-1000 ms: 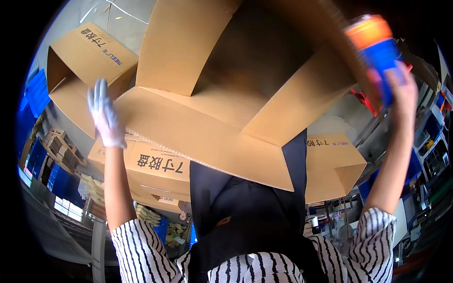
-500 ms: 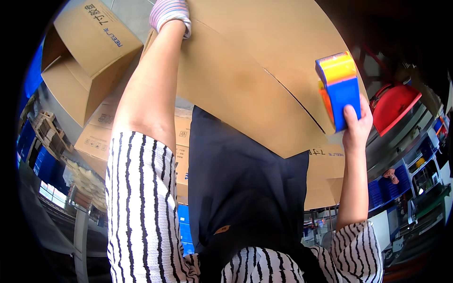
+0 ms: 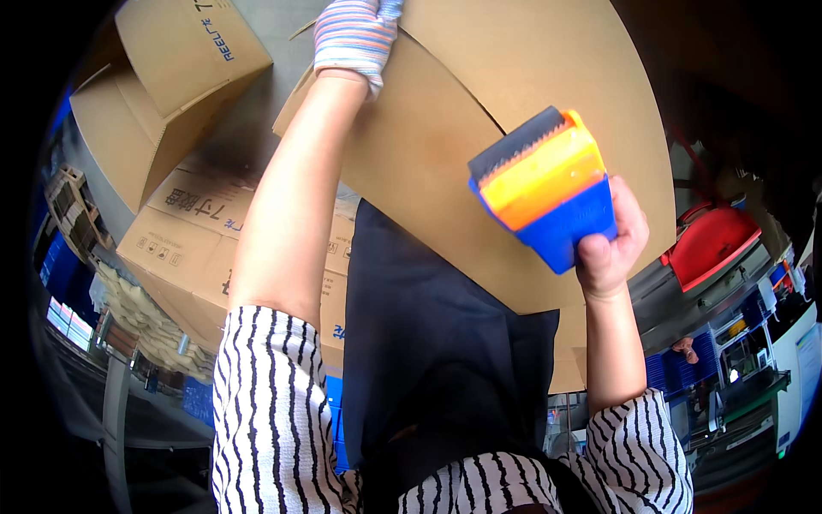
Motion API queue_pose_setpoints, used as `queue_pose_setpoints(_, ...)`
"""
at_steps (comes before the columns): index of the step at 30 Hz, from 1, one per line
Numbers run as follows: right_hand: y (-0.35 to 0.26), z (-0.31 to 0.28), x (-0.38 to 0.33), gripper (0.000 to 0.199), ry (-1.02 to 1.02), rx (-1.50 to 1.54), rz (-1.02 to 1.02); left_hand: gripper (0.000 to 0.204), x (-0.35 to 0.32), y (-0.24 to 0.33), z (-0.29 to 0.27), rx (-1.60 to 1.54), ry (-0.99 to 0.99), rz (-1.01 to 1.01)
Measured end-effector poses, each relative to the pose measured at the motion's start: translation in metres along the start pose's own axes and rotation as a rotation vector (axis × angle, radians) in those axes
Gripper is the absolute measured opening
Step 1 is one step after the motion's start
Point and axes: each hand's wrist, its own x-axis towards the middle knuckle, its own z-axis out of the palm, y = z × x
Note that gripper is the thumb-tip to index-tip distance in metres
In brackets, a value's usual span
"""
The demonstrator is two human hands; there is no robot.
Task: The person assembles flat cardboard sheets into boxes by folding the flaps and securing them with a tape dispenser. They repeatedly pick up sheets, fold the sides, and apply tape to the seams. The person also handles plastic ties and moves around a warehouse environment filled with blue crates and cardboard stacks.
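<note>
Bare right hand (image 3: 615, 244) is clasping the blue-and-orange plastic tape dispenser (image 3: 548, 180) at the visible near-right end of the brown cardboard box's (image 3: 411, 154) diagonal flap seam (image 3: 454, 79), striped-gloved left hand (image 3: 353, 43), finger closure unclear, lying by the far-left end.

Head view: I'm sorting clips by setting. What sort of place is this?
Probably a packing area in a workshop or warehouse: brown cardboard boxes, a blue-and-yellow plastic tape dispenser, and what look like stacked pale sacks.
</note>
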Motion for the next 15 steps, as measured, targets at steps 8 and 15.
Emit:
queue_pose_setpoints(8, 0.067, 0.017, 0.012, 0.051, -0.049, -0.421, -0.055, 0.061, 0.012, -0.023, 0.028, 0.606, 0.432, 0.09)
queue_pose_setpoints(15, 0.069, 0.003, 0.01, 0.059, -0.141, -0.321, -0.04, 0.039, -0.069, -0.019, -0.004, -0.703, -0.351, 0.057)
